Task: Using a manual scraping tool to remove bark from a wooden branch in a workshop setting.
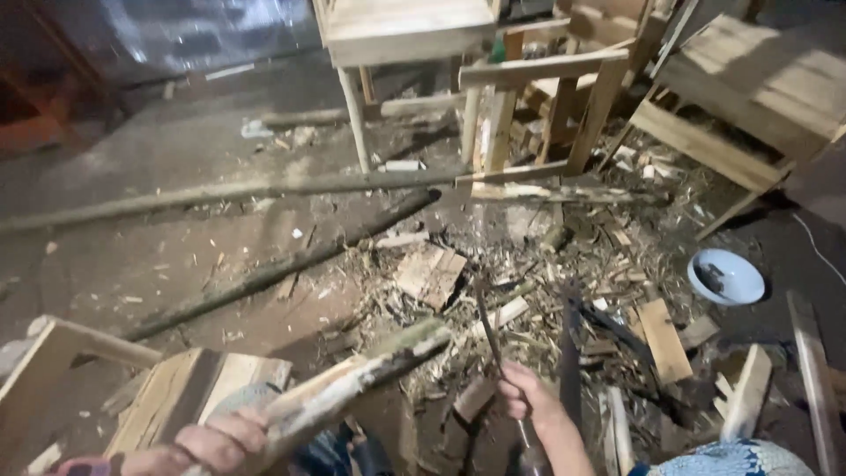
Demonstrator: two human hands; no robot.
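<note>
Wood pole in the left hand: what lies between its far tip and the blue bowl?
Head view: wood chips, a flat board, no bare floor.

Dim workshop, light weak and patchy. Dirt floor (176, 167), grey-brown, dusty. Wood chips and offcuts (546, 264) strewn thick across centre and right. 2 long thin poles (220, 189) lie across the floor, 1 near level, 1 slanting. Unfinished pale wooden stool (405, 35) stands at top centre; beside it a bare chair frame (538, 97). Slatted wooden piece (758, 88) tilted at upper right. Pale blue bowl (727, 275) on the ground at right. Shiny plastic sheet (194, 26) at upper left.
</note>
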